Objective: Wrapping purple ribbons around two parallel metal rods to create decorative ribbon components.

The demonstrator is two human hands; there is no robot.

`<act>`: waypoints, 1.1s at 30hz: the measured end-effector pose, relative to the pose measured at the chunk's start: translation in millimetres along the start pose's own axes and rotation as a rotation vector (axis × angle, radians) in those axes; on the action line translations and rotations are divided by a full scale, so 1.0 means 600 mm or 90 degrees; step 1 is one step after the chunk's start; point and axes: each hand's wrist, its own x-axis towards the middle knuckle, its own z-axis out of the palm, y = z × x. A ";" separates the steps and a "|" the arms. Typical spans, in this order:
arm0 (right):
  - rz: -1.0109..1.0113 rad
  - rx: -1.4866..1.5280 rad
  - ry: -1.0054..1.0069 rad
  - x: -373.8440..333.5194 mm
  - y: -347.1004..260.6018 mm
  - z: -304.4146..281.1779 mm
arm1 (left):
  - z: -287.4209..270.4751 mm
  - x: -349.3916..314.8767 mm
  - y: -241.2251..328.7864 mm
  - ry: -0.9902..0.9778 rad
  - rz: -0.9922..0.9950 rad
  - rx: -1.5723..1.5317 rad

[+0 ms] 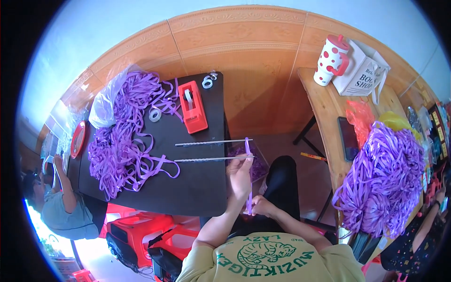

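Dark table (199, 185), orange tiled wall (235, 58) | purple ribbon strip (250, 188): stretched down from metal rods (206, 160) | left hand (240, 176): pinching strip at nearer rod | right hand (264, 207): closed on strip's lower end, grip part-obscured

The dark table (197, 190) at left carries a loose heap of purple ribbon (124, 110), partly inside a clear plastic bag (102, 107), a red tape dispenser (195, 113), 2 tape rolls (152, 118), and 2 thin rods (206, 142) that project past its right edge. The wooden table (329, 105) at right bears a dotted tumbler (327, 66), a white bag (357, 73), a dark phone (348, 138), orange-red (359, 123) and yellow plastic bags, and a bulky purple ribbon pile (380, 183).
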 end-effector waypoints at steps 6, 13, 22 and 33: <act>-0.081 -0.090 0.006 0.017 -0.015 -0.003 | -0.010 0.001 -0.005 -0.004 0.019 -0.051; -0.186 -0.110 0.041 0.056 0.018 -0.011 | -0.011 -0.009 -0.007 -0.027 0.008 -0.009; -0.050 -0.007 -0.001 0.031 0.018 0.007 | -0.030 -0.010 -0.016 -0.010 0.000 0.005; -0.015 -0.051 -0.092 -0.006 0.000 0.008 | -0.042 0.011 -0.033 0.017 0.027 0.085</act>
